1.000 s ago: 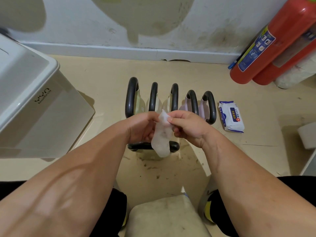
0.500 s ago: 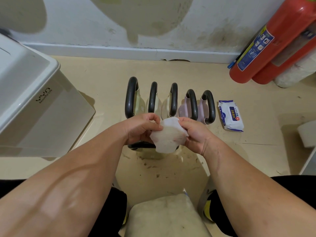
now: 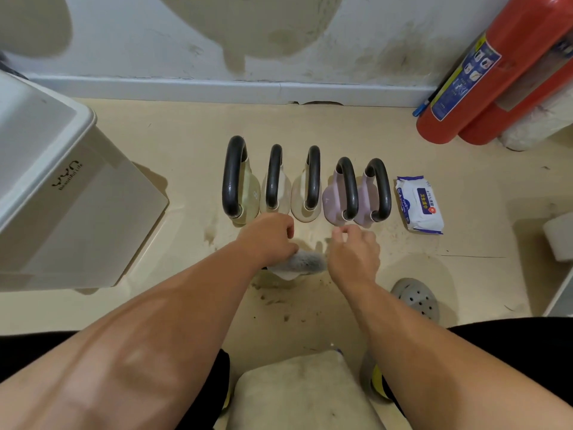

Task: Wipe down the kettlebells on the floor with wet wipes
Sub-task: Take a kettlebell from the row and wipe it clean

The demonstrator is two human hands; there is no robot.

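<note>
Several kettlebells with black handles stand in a row on the floor: a pale green one (image 3: 245, 184), two white ones (image 3: 273, 193) and two purple ones (image 3: 333, 200). Just in front of the row my left hand (image 3: 269, 240) grips a white wet wipe (image 3: 305, 262), which is blurred and lies over the handle of a nearer kettlebell that is almost wholly hidden. My right hand (image 3: 353, 252) sits at the wipe's right end with its fingers curled. What it holds is hidden. A wet wipes pack (image 3: 420, 203) lies to the right of the row.
A white storage box (image 3: 62, 197) stands at the left. Two red fire extinguishers (image 3: 483, 82) lean at the back right. A grey clog (image 3: 417, 297) is by my right forearm, a worn cushion (image 3: 304, 389) below, and a white roll (image 3: 561, 240) at the right edge.
Both hands dropped from in front of the row, where they unfolded the wipe, down to the near kettlebell's handle. The wipe now lies over that handle under my left hand.
</note>
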